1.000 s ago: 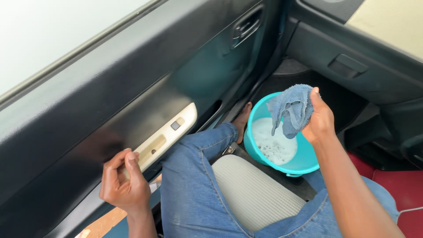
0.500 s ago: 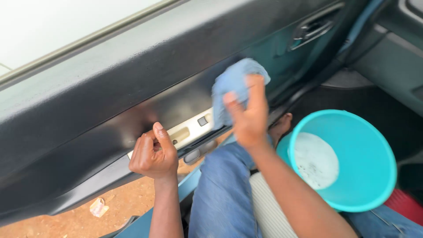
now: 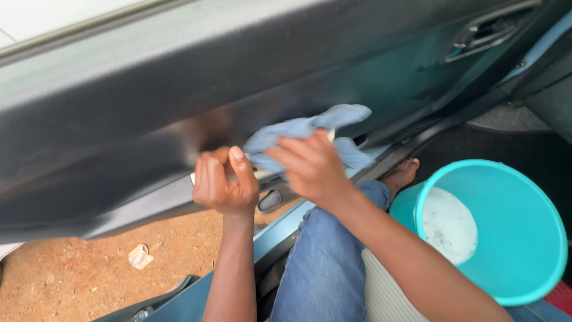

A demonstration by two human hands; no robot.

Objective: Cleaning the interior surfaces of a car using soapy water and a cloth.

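Head view, left to right. Door panel (image 3: 119, 119): dark, far side. Left hand (image 3: 223, 185): fingers curled, gripping the armrest edge. Cloth (image 3: 304, 128): blue, crumpled, long axis left-right, pressed on the door. Right hand (image 3: 310, 167): fingers clamped on cloth, forearm reaching from near right. Bucket (image 3: 524, 268): turquoise, holds foamy water, on the floor at right.

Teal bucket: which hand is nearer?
Right. The right hand presses the blue cloth on the door panel, on the side of the teal bucket. The left hand grips the panel farther away.
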